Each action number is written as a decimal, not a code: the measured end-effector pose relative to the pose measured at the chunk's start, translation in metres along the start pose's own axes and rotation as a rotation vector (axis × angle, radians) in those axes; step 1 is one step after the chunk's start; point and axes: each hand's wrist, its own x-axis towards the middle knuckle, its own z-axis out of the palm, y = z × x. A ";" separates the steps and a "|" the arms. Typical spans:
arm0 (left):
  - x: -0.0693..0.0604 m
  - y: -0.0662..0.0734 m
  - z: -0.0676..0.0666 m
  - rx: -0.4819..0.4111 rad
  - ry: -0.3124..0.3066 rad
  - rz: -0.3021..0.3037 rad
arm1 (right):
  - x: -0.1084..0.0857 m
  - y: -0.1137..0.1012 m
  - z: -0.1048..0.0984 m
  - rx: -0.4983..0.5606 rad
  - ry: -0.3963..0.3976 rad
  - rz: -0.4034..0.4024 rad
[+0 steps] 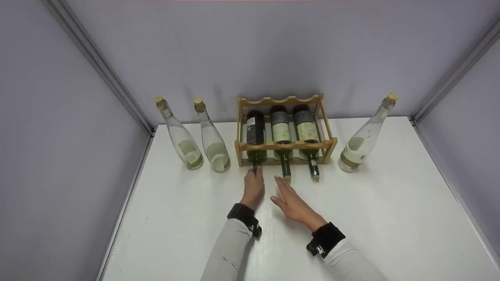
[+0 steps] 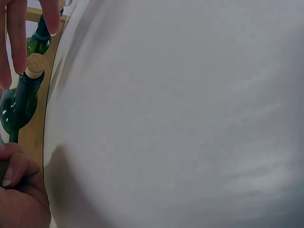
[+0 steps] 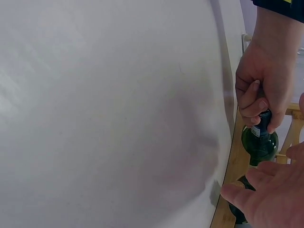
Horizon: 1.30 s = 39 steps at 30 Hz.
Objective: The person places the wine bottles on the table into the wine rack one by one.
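Three dark green wine bottles lie in a wooden wine rack (image 1: 287,145), necks toward me. My left hand (image 1: 254,187) grips the neck of the leftmost wine bottle (image 1: 256,132); in the right wrist view its fingers curl round that neck. My right hand (image 1: 295,205) is held with fingers extended, just in front of the middle wine bottle (image 1: 281,130), and holds nothing. The right wine bottle (image 1: 307,130) shows its cork past the rack's front rail. In the left wrist view, a corked neck (image 2: 29,83) appears below the right hand's fingers (image 2: 16,38).
Two clear corked bottles, one farther left (image 1: 183,142) and one nearer the rack (image 1: 215,146), stand upright on the white table (image 1: 175,234). Another clear bottle (image 1: 363,140) stands right of the rack. Grey panels (image 1: 273,47) enclose the table's back and sides.
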 end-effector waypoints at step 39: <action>0.004 0.011 -0.014 0.263 0.153 0.030 | -0.001 0.003 0.002 0.001 -0.013 0.041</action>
